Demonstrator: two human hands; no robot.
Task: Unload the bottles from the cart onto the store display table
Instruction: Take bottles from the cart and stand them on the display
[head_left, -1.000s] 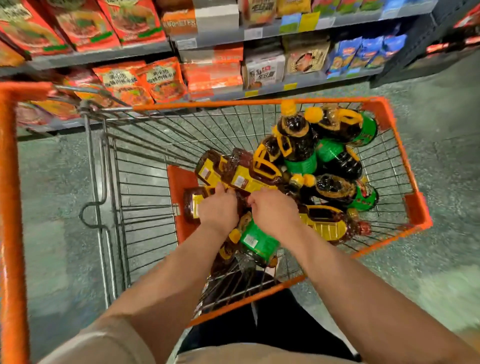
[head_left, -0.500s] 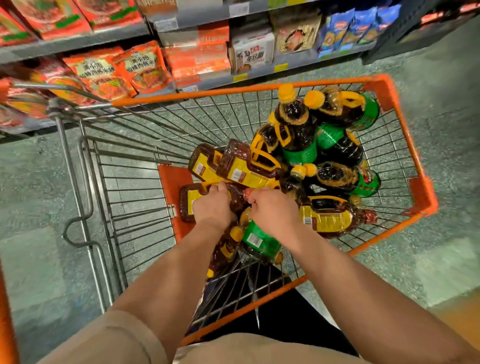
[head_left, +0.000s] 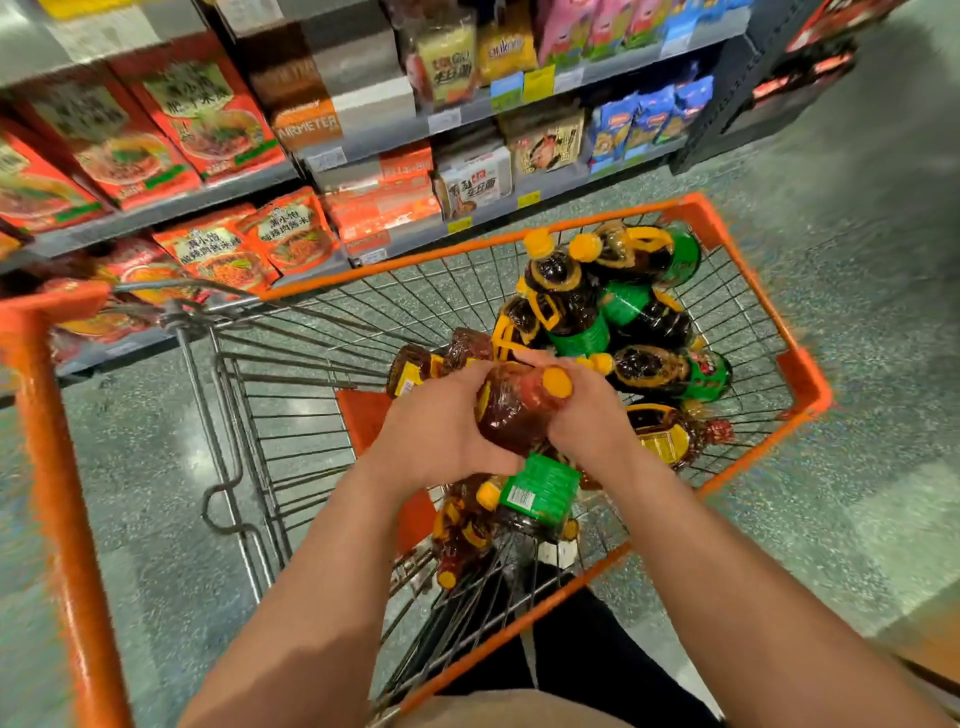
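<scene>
**Bottle held in two hands above the cart**

Bottle (head_left: 511, 410) sits in both hands, up over the pile in the cart (head_left: 802, 374). It is the brown one with the yellow cap. Its long way runs from the low left to the high right, and the cap points to the cart's right side. The fat end is low, toward the near edge of the cart.

The left hand (head_left: 441, 434) wraps its fingers round the fat body from the left. The right hand (head_left: 587, 410) grips up by the neck, just under the cap. Both hands are closed tight on the bottle, one on each side. They almost touch under it. The left hand carries most of the weight, I think, as it holds the big part.

Both arms reach out from the near edge, over the orange rim. The elbows are bent a little and the wrists turn in toward each other.

Under the hands lies a green bottle (head_left: 540, 493), close to the near edge. More dark bottles (head_left: 571, 306) are heaped toward the far right corner. The left side of the cart has none.

The table does not show here, so I cannot tell which way the bottle must go. The next move is likely a lift clear of the rim, then a turn away. The cap end leads if the turn goes right.
</scene>
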